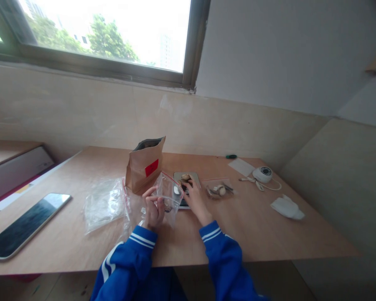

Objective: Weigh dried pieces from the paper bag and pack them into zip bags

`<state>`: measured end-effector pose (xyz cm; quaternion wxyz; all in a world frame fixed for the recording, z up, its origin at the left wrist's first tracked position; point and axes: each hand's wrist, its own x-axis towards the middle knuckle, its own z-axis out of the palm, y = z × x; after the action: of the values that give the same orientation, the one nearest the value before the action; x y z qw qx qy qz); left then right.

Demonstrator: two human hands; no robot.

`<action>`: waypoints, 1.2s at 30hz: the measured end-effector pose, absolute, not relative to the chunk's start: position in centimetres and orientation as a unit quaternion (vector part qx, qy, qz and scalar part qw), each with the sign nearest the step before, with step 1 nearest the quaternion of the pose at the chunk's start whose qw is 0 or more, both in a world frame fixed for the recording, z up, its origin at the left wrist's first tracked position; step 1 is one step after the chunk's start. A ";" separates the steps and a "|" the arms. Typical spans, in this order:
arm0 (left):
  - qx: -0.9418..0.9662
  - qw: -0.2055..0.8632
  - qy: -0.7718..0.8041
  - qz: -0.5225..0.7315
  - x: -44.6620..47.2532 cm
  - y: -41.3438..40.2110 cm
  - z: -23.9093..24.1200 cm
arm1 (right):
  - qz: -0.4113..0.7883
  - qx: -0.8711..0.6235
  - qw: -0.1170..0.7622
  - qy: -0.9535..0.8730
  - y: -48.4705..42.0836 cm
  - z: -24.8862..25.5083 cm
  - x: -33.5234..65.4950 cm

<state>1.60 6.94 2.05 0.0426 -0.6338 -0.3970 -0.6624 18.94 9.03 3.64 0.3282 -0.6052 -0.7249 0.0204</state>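
Note:
My left hand (154, 209) is closed on a clear zip bag (172, 193) with a red seal line, held tilted with its mouth toward the right. A few dark bits show low in the bag. My right hand (195, 197) curls its fingers over a small pile of brown, dried-looking pieces (185, 177), whose exact kind I cannot make out. They lie on a small flat scale (192, 174), partly hidden by the hand and the bag. Behind my left hand stands an open brown paper pouch (138, 171) with a red label.
A filled zip bag (219, 190) lies right of the scale. Empty zip bags (105, 202) and a tablet-like device (28, 225) are at left. Farther right are a white dome camera (262, 174) with its cable, a crumpled white tissue (287, 207) and a green-handled screwdriver (231, 156).

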 end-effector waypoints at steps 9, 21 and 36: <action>-0.635 0.029 -0.417 -0.649 1.5 7.1 1.7 | 0.077 -0.591 0.335 -0.730 8.6 3.8 19.2; -0.623 0.025 -0.429 -0.654 1.6 7.4 1.6 | 0.111 -0.578 0.442 -0.677 8.2 4.5 19.5; -0.650 0.022 -0.414 -0.636 1.6 7.2 1.8 | 0.364 -0.542 0.541 -0.530 6.1 11.7 17.4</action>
<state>1.64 7.20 1.84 0.0219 -0.6504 -0.4139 -0.6365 17.41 6.14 11.74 0.5411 -0.5421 -0.5298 0.3643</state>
